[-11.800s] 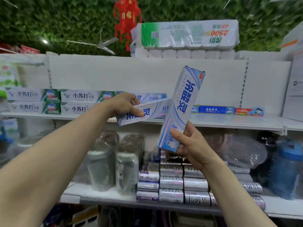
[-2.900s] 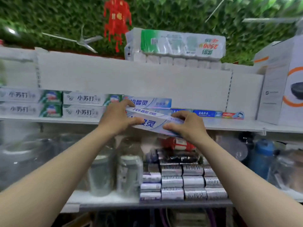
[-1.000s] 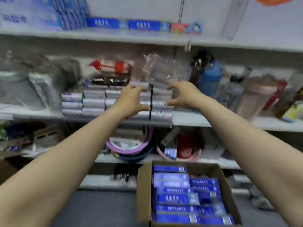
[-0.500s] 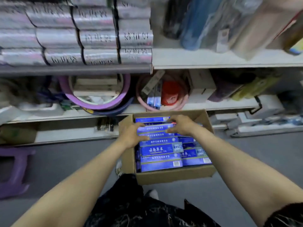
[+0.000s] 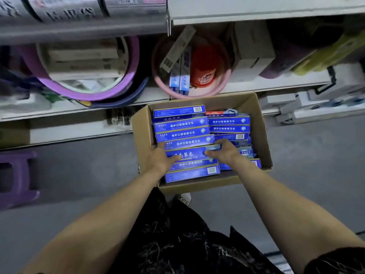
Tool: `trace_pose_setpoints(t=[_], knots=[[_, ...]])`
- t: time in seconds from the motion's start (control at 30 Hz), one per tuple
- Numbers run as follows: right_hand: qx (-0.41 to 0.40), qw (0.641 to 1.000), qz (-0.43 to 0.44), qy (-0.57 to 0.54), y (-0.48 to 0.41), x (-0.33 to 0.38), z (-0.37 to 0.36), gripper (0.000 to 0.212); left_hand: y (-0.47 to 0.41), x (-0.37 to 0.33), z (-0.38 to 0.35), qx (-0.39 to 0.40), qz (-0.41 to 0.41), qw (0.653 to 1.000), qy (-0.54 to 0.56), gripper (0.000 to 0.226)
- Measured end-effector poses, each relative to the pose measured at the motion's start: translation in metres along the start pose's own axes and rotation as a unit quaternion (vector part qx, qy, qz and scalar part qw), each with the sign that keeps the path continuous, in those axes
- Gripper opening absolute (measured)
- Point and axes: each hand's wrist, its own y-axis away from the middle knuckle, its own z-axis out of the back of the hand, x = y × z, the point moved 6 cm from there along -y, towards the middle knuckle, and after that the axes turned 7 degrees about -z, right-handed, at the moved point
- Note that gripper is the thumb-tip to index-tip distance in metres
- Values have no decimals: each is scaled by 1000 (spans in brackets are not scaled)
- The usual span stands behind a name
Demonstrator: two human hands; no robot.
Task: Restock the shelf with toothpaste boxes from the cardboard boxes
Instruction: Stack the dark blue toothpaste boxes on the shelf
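An open cardboard box (image 5: 142,135) stands on the grey floor below me, packed with several blue toothpaste boxes lying flat. Both hands are inside it on one blue toothpaste box (image 5: 192,154) with white characters. My left hand (image 5: 161,158) grips its left end, thumb across the top face. My right hand (image 5: 224,152) grips its right end, fingers curled over the far edge. Other blue boxes (image 5: 181,123) lie stacked behind and beside it, and a red toothpaste box (image 5: 215,113) shows at the back.
The bottom shelf (image 5: 266,86) holds a pink basin (image 5: 221,86) with two toothpaste boxes and a red item, plus purple basins (image 5: 130,76). Silver boxes (image 5: 69,10) fill the shelf above. A purple stool (image 5: 17,178) stands on the floor at the left.
My view has dropped from the upper shelf to the floor box. Both hands have slid nearer inside the box and now clasp the ends of one blue toothpaste box.
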Motion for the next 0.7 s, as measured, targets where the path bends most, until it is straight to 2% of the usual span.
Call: trace_pose_setpoints(t=[0.07,0.13,0.23,0.33,0.37,0.43,0.47,0.5,0.53,0.63,0.7], knots=[[4,1000,-2,-30,3,0,4,66,-1,0,2,-11,3,1000,25,76],[56,997,-9,-59,10,2,6,63,-1,0,4,-21,-4,999,41,75],[155,988,-17,-3,22,1,8,54,1,-2,4,-41,-15,996,81,77],[191,982,-11,0,27,-11,19,48,2,-9,5,-59,-35,989,129,68],[195,980,-13,-26,28,-18,23,51,1,-12,7,-72,-47,987,137,62],[193,973,-19,-121,27,-35,28,72,-2,-13,11,-98,-64,985,129,54],[185,966,-26,-179,24,-46,29,84,-4,-12,11,-98,-68,987,110,52],[175,957,-30,-229,23,-54,29,87,-7,-10,8,-86,-71,990,81,52],[167,951,-26,-260,23,-60,28,78,-9,-8,3,-65,-76,994,45,53],[160,940,-21,-299,29,-65,17,31,-14,-8,-12,-19,-119,990,-77,56],[160,932,-21,-325,32,-67,10,18,-17,-10,-18,-21,-132,983,-128,59]])
